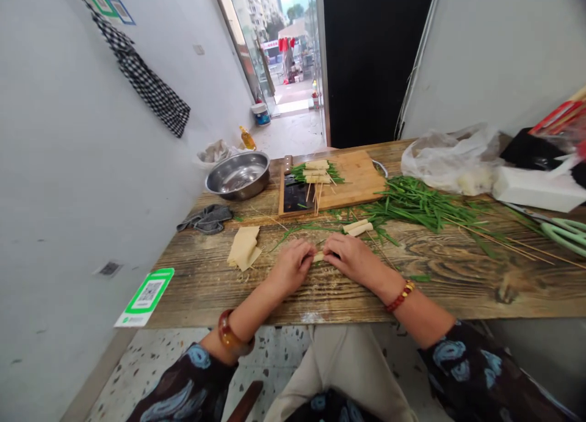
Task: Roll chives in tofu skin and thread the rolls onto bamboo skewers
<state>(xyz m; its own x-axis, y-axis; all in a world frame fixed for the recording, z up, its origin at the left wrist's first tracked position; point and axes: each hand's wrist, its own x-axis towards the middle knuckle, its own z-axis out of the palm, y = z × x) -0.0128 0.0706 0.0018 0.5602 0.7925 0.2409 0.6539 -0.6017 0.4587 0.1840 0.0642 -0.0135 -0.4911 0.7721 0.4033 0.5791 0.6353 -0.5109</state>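
Observation:
Between my fingers, low over the wooden table, is a small pale tofu-skin roll (318, 258). My left hand (293, 264) pinches its left end and my right hand (350, 258) pinches the right end. Just beyond my right hand lie two finished-looking rolls (358, 228). A stack of flat tofu-skin sheets (244, 248) rests to the left of my left hand. Farther back, skewered rolls (317, 171) with green chives sit on a cutting board (357, 181), their sticks pointing toward me. Loose chives (419, 203) are heaped to the right.
A steel basin (238, 176) and a grey cloth (206, 218) are at the back left. Thin wooden skewers (499, 242) and green-handled scissors (565, 234) lie at the right. A plastic bag (451, 159) and white box (540, 187) stand behind them. The table's front edge is close to my lap.

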